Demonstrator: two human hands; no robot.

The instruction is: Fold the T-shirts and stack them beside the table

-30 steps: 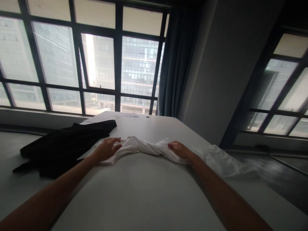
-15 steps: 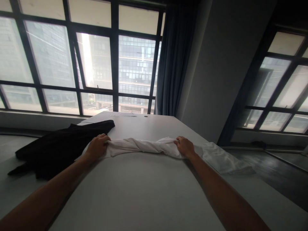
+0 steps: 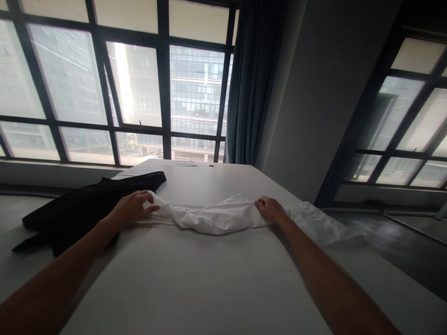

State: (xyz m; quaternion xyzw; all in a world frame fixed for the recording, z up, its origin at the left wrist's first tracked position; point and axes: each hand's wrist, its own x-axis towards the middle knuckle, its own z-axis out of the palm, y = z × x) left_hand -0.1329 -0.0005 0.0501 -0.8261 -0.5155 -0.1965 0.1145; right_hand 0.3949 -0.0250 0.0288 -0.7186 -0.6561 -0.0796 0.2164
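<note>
A bunched white cloth (image 3: 216,216) lies crosswise on the white table, its folds loose and sagging towards me in the middle. At its left end rests my left hand (image 3: 134,207), open, with thumb and forefinger apart and a bit of the cloth between them. My right hand (image 3: 270,209) is closed on the right end, pinching the edge between thumb and fingers. Beyond the right wrist, more thin white material (image 3: 324,225) spreads over the table; whether it belongs to the same piece I cannot tell.
A black garment (image 3: 80,204) lies left of my left forearm. The white table (image 3: 195,279) runs towards the windows (image 3: 132,83), with a small dark round spot (image 3: 211,166) near its far edge. A dark blue curtain (image 3: 249,88) and a pillar (image 3: 314,93) stand behind it.
My left hand has loosened its hold, and its thumb and forefinger have parted. The twisted roll of white cloth has spread out and droops nearer to me. My right hand keeps its grip.
</note>
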